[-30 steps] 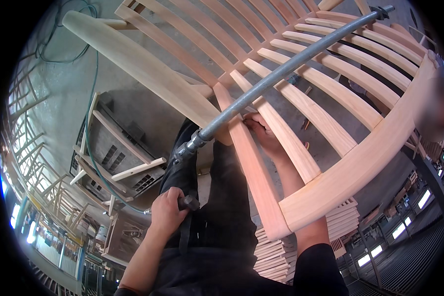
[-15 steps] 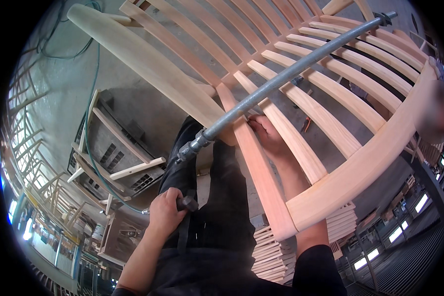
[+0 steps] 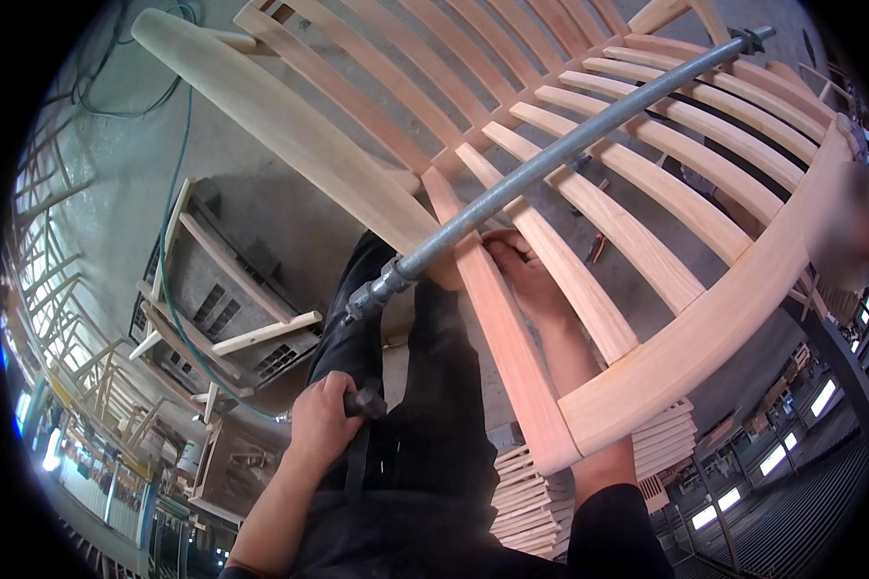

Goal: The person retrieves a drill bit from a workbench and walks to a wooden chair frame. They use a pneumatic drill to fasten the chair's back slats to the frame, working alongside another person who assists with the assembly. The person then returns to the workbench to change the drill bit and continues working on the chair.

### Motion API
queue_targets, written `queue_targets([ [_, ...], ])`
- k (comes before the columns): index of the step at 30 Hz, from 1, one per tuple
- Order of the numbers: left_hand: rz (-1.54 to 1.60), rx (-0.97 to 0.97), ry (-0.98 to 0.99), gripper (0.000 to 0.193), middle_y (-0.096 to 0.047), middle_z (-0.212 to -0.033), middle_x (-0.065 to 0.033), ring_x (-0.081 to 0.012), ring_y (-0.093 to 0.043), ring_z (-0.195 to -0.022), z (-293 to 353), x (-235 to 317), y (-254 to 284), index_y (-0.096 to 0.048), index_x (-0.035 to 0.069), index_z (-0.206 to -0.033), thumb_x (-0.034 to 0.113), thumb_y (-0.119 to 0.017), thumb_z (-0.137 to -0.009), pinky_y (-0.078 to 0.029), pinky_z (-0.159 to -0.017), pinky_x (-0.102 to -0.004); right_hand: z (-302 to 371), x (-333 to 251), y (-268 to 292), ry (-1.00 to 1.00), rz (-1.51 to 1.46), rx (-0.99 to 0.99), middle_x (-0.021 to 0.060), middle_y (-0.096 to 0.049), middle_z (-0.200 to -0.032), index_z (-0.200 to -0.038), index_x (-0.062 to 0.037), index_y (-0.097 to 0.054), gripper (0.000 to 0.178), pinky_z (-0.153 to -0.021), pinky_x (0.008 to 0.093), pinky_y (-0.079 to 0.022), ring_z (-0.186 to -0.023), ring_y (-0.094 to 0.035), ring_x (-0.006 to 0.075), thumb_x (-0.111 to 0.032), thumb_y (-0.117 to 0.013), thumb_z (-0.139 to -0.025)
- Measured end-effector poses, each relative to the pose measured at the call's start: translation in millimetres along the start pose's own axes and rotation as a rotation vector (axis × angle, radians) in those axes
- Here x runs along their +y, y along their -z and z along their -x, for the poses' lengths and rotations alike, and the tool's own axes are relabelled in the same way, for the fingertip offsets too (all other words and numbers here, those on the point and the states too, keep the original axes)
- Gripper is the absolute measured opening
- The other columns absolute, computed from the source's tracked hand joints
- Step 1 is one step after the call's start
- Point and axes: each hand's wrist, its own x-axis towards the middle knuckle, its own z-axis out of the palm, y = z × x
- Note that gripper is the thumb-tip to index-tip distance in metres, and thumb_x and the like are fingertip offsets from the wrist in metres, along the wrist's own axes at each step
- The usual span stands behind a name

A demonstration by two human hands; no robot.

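Observation:
My left hand [image 3: 321,413] is closed round a dark air tool [image 3: 365,402], whose blunt round end sticks out past the thumb. My right hand [image 3: 523,270] reaches under the slatted wooden chair [image 3: 695,338]. Its fingers are curled beside the inner edge of the chair's side post [image 3: 505,336], and their tips are partly hidden. I cannot make out what they hold. A long grey pipe clamp [image 3: 560,150] lies slantwise across the chair frame. Its screw end [image 3: 377,289] juts out over my leg, just past the wide flat armrest [image 3: 290,121].
A green hose [image 3: 169,261] runs over the floor toward my left hand. Left of my legs, wooden frame pieces [image 3: 251,265] rest on a dark slotted crate [image 3: 217,307]. Stacked wooden parts [image 3: 526,502] stand beneath the chair. Pliers [image 3: 596,248] lie on the floor beyond the slats.
The right hand's fingers have shifted slightly beside the post. My left hand has dropped a touch, with the air tool still in it. The chair and clamp look nearly unmoved.

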Motion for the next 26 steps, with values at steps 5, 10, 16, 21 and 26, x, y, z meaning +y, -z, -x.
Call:
queue_targets([
  [5,-0.022,0.013,-0.02,0.045,-0.067,-0.09,-0.0135,-0.0395,-0.067,-0.088,-2,1,1,-0.057,0.009,-0.1,0.015,-0.089,-0.069,-0.052,-0.074,-0.0501,3,-14,-2,0.142,0.29,0.029,0.0039,-0.073,-0.098,-0.114,-0.0018,-0.074,0.02,-0.086,0.0269,-0.053,-0.093,-0.066,0.011,-0.017,-0.064,-0.105],
  [10,-0.016,0.014,-0.022,0.046,-0.067,-0.09,-0.0135,-0.0395,-0.067,-0.087,-2,2,2,-0.057,0.009,-0.1,0.015,-0.09,-0.069,-0.052,-0.074,-0.05,1,-19,2,0.246,0.496,0.018,0.0047,-0.073,-0.1,-0.11,-0.0018,-0.073,0.019,-0.089,0.0279,-0.052,-0.095,-0.066,0.0124,-0.017,-0.063,-0.104],
  [16,-0.014,0.005,-0.005,0.045,-0.068,-0.09,-0.0134,-0.0391,-0.067,-0.088,-2,3,3,-0.057,0.009,-0.099,0.014,-0.089,-0.068,-0.052,-0.074,-0.0495,-3,-13,8,0.141,0.26,-0.053,0.0062,-0.072,-0.1,-0.114,-0.001,-0.07,0.017,-0.089,0.0292,-0.054,-0.096,-0.068,0.0143,-0.012,-0.063,-0.103],
  [21,0.004,0.021,-0.006,0.043,-0.066,-0.087,-0.0144,-0.0405,-0.066,-0.088,0,1,3,-0.057,0.009,-0.1,0.013,-0.086,-0.069,-0.05,-0.075,-0.0499,-15,30,35,0.158,-0.122,-0.055,0.0111,-0.072,-0.104,-0.123,0.0007,-0.067,0.027,-0.087,0.0368,-0.061,-0.096,-0.073,0.0217,-0.017,-0.066,-0.102],
  [26,-0.007,0.061,-0.027,0.044,-0.067,-0.09,-0.0146,-0.0404,-0.067,-0.089,8,5,13,-0.057,0.009,-0.099,0.014,-0.089,-0.068,-0.052,-0.075,-0.0502,18,27,50,0.076,-0.395,-0.004,0.0167,-0.072,-0.11,-0.134,0.0009,-0.061,0.044,-0.084,0.0399,-0.065,-0.099,-0.076,0.0293,-0.024,-0.071,-0.1],
])
